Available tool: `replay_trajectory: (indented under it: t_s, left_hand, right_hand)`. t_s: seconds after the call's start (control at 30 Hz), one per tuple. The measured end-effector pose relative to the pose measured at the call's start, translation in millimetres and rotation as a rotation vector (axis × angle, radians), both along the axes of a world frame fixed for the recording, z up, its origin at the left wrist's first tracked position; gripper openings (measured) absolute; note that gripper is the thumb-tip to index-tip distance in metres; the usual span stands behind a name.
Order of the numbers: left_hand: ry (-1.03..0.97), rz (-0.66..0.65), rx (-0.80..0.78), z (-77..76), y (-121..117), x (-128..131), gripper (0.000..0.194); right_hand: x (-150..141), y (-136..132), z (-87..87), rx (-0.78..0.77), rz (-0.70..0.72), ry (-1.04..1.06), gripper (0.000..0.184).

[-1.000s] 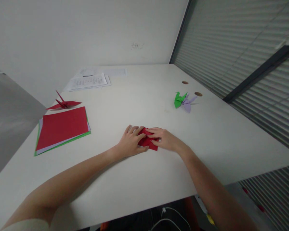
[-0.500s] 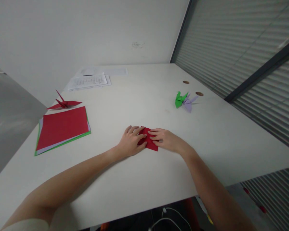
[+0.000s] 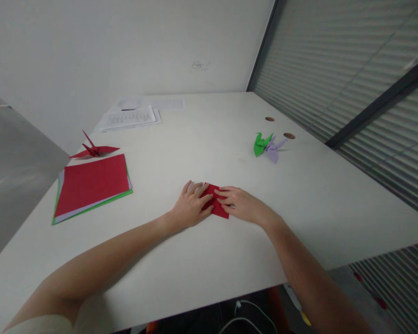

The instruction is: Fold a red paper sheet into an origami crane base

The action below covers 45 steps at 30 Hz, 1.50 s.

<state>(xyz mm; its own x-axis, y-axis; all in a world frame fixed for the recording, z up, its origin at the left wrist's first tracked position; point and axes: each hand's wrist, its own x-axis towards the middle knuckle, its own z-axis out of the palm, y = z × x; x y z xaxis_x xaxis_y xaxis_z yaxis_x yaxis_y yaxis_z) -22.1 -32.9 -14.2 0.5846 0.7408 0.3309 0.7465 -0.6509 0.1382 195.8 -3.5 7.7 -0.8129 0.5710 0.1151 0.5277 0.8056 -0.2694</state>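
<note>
Your white worktop (image 3: 181, 148) runs to a pale wall (image 3: 142, 46), blinds (image 3: 334, 65) at right — your left hand (image 3: 192, 205) and right hand (image 3: 243, 204), both unclenched, rest on red paper (image 3: 222, 212).

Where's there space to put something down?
There's bare table between the white papers and the green bird, and more on the near side of the left hand and right hand. It's crowded at the small red paper under the hands, and around the red bird and coloured sheets.

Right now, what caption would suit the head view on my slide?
Left hand and right hand on small red paper; green paper crane and lilac paper crane farther back.
</note>
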Motion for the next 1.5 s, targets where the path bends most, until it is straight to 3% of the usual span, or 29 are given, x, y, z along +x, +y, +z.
replay_trajectory:
  t_s: [0.37, 0.73, 0.97, 1.5]
  left_hand:
    - [-0.066, -0.099, -0.031, -0.6, 5, 1, 0.027]
    - [-0.027, -0.049, -0.052, 4.0, 7, -1, 0.027]
    - [-0.054, -0.186, -0.089, 3.5, 9, 1, 0.026]
    - [-0.014, -0.226, -0.152, 3.4, 10, -5, 0.028]
  right_hand:
    - [-1, -1, 1.8, -0.032, -0.004, 0.011, 0.023]
    - [-1, -3, 4.4, -0.058, -0.034, 0.015, 0.024]
    - [-2, -3, 6.5, -0.063, -0.015, 0.021, 0.025]
    - [-1, -4, 4.7, -0.077, -0.068, 0.007, 0.029]
